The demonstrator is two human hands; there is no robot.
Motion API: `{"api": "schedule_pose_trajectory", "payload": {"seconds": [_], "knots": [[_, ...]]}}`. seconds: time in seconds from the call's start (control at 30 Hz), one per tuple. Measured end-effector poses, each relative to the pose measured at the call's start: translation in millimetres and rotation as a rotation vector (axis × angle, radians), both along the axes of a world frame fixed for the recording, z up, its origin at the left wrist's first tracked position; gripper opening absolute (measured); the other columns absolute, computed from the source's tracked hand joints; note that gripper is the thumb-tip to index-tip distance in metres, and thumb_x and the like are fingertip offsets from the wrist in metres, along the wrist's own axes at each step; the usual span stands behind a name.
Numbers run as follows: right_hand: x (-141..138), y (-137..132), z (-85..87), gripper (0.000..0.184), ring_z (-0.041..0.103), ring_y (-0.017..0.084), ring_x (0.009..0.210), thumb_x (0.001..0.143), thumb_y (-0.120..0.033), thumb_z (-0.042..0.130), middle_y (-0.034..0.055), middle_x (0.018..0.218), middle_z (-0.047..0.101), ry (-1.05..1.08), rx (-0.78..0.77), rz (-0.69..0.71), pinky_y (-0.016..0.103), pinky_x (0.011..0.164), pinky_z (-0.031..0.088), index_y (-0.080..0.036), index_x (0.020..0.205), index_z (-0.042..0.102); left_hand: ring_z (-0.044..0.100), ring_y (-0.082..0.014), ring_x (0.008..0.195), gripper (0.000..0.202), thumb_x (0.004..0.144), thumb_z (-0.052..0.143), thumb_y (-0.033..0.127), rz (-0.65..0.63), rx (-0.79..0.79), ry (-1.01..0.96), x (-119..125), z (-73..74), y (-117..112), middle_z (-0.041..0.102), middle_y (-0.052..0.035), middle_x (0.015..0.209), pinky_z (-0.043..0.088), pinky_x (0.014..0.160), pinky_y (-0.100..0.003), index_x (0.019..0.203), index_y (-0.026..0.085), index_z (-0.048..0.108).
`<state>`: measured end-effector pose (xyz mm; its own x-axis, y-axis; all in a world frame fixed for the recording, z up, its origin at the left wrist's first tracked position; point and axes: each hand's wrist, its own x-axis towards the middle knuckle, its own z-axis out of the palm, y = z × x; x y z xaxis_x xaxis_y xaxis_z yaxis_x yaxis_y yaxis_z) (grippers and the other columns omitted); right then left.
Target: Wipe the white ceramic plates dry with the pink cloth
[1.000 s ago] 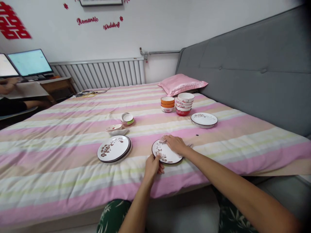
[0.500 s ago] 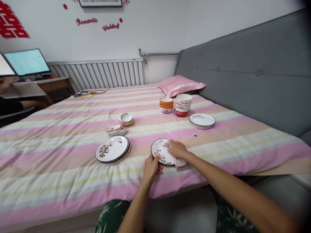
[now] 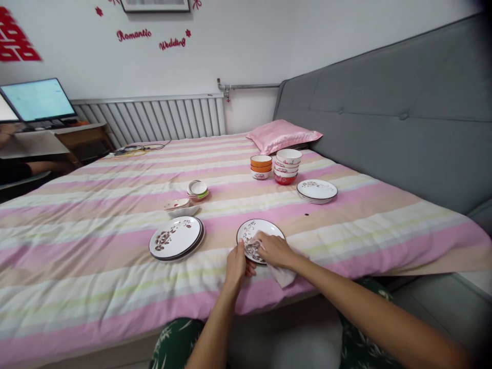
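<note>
A round white plate [image 3: 269, 228] with a dark rim and brown flower pattern lies at the near side of the bed. My left hand [image 3: 237, 261] grips its lower left edge, thumb on top and fingers at the rim. Closed on a pale pink cloth [image 3: 282, 275], my right hand [image 3: 274, 250] presses it against the plate's face. One end of the cloth hangs over the plate's near edge onto the bedspread. To the left is a stack of similar plates [image 3: 177, 238]; another plate stack [image 3: 317, 190] sits to the right, farther back.
Stacked orange-and-white bowls [image 3: 261, 165] stand beside a taller bowl stack [image 3: 287, 167], before a pink pillow [image 3: 284, 135]. Small dishes [image 3: 197, 189] and oblong dishes [image 3: 180, 207] lie left of centre. A grey headboard [image 3: 376, 107] borders the right. Another person's arm shows at the far-left desk [image 3: 80, 134].
My right hand has moved left across the plate with the cloth, closer to my left hand. The left hand keeps its hold on the rim. The whole view has shifted slightly.
</note>
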<state>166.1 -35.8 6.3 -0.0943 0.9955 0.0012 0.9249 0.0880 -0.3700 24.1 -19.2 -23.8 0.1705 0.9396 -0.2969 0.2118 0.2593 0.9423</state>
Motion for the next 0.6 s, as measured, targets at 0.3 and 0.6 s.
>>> {"api": "schedule_pose_trajectory", "payload": {"seconds": [0.3,0.6], "knots": [[-31.8,8.2,-1.8,0.025,0.058,0.020,0.081,0.089,-0.035,0.031,0.0052,0.094,0.064,0.070,0.031,0.120,0.027,0.065,0.030,-0.021,0.102,0.047,0.050,-0.0162,0.031,0.083,0.077,0.007,0.074,0.021,-0.012,0.083,-1.8,-12.4,8.1,0.050,-0.0084,0.033,0.040,0.037,-0.026,0.043,0.015,0.055],[-45.1,45.3,-5.1,0.028,0.057,0.019,0.089,0.089,-0.034,0.033,0.0051,0.109,0.059,0.102,0.087,0.063,0.027,0.069,0.035,-0.023,0.112,0.043,0.052,-0.0195,0.033,0.085,0.072,0.009,0.078,0.055,-0.074,0.088,-0.7,-12.5,9.4,0.053,-0.0086,0.036,0.041,0.037,-0.030,0.055,0.012,0.061]]}}
